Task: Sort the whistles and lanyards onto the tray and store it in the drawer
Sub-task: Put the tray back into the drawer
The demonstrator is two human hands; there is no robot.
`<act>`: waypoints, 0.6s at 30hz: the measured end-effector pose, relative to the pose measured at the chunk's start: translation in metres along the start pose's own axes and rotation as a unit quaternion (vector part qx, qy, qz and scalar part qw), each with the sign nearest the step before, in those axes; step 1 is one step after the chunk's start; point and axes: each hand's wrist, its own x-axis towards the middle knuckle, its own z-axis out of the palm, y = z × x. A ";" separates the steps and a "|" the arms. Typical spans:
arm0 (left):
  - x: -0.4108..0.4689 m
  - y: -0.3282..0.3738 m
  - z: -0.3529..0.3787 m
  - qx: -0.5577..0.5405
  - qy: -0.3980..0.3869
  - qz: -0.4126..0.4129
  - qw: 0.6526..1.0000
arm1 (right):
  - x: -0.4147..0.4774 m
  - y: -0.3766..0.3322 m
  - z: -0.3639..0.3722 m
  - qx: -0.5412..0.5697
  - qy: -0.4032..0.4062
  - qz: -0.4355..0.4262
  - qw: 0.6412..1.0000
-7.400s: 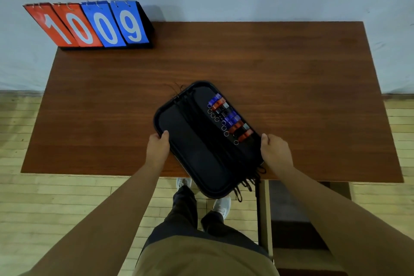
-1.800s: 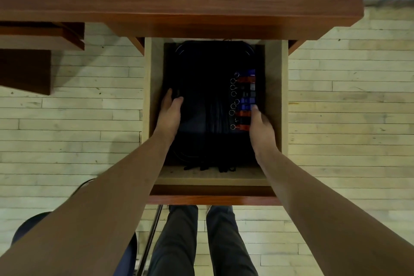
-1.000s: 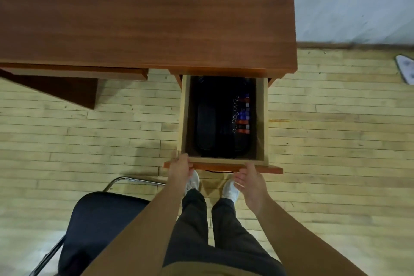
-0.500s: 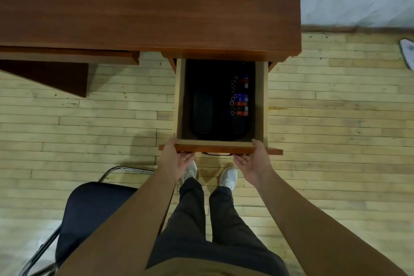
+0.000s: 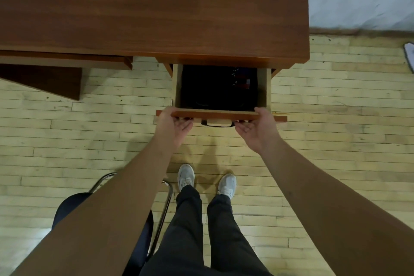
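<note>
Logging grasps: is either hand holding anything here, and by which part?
Left hand and right hand both hold the drawer by its front panel, thumbs over the top edge, either side of the handle.

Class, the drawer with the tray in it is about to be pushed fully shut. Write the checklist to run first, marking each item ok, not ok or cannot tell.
1. Tray lies inside the walls of the drawer: ok.
2. Whistles all on the tray: a few show at the back, the rest are hidden under the desk: cannot tell.
3. Lanyards clear of the drawer's edges: too dark, cannot tell.
4. Left hand and right hand both hold the drawer front: ok.
5. Thumbs clear of the top edge: not ok, both lie on it and might get pinched under the desk.
</note>
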 end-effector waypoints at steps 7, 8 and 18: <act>0.025 0.035 0.042 -0.005 -0.023 0.030 0.999 | 0.019 -0.038 0.040 -0.018 -0.021 -0.040 0.999; 0.027 0.039 0.048 -0.003 -0.023 0.034 0.999 | 0.020 -0.043 0.045 -0.019 -0.022 -0.045 0.999; 0.043 0.066 0.080 0.039 -0.071 0.074 0.994 | 0.037 -0.077 0.084 -0.039 -0.041 -0.069 0.996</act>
